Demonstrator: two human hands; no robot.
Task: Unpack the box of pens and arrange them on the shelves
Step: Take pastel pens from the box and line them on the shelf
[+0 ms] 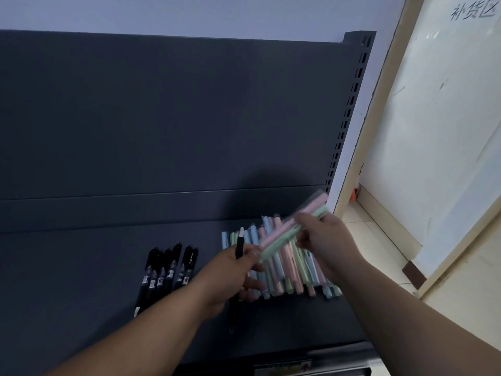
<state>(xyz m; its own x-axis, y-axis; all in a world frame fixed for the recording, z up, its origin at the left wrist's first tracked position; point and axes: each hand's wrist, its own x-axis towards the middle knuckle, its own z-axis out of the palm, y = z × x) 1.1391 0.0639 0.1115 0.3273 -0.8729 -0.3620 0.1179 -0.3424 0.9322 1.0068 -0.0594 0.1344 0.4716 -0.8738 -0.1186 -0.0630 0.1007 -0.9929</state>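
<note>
Item: pastel pen pack (287, 234), clear sleeve; likely light, slick, stiff, best taken mid-length; right hand (325, 240) grips it above pastel pens (284, 272) near shelf (81, 280) right edge; left hand (233, 270) clasps black pen (239, 246); black pens (168, 270) mid-shelf

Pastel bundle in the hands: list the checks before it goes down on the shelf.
1. Right hand grips pastel bundle: ok.
2. Left hand free to help: not ok, it holds a black pen.
3. Pastel row on shelf tidy: not ok, pens lie skewed and overlapping.
4. Bare shelf space left of the black pens: ok.
5. Bundle's wrapper opened: cannot tell, blurred.
</note>
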